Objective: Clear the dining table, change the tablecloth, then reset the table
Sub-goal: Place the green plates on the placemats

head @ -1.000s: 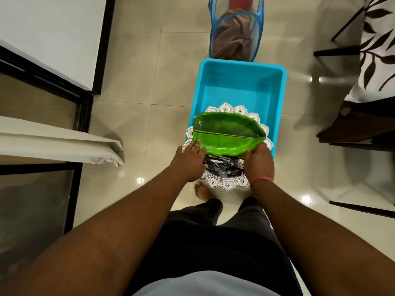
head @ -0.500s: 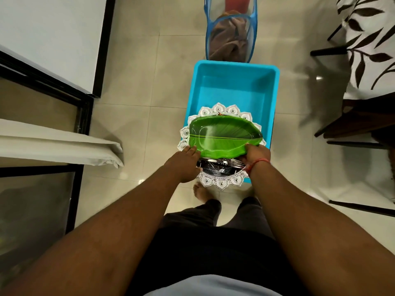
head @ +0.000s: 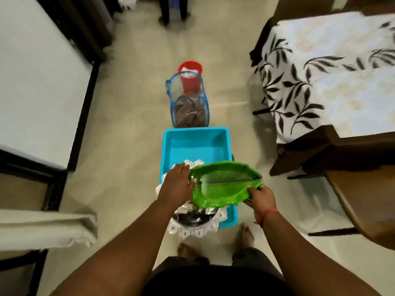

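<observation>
Your right hand [head: 261, 198] pinches the near right edge of the green leaf plate [head: 224, 184], fingers curled over its rim and thumb on top, and holds it tilted above the near end of the blue tub [head: 194, 144] on the floor. The plate's long axis runs left to right across the tub, its left tip just beside your left hand [head: 178, 184]. That hand lies with fingers fairly straight, resting on the stack below; whether it grips anything there is hidden. The stack, a white lace mat [head: 192, 230] with a dark steel dish [head: 192, 216] on it, sits over the tub's near left corner. The worktop [head: 346, 67], already in its leaf-print cloth, lies well apart to your right, so the right hand looks better placed to carry the plate there.
</observation>
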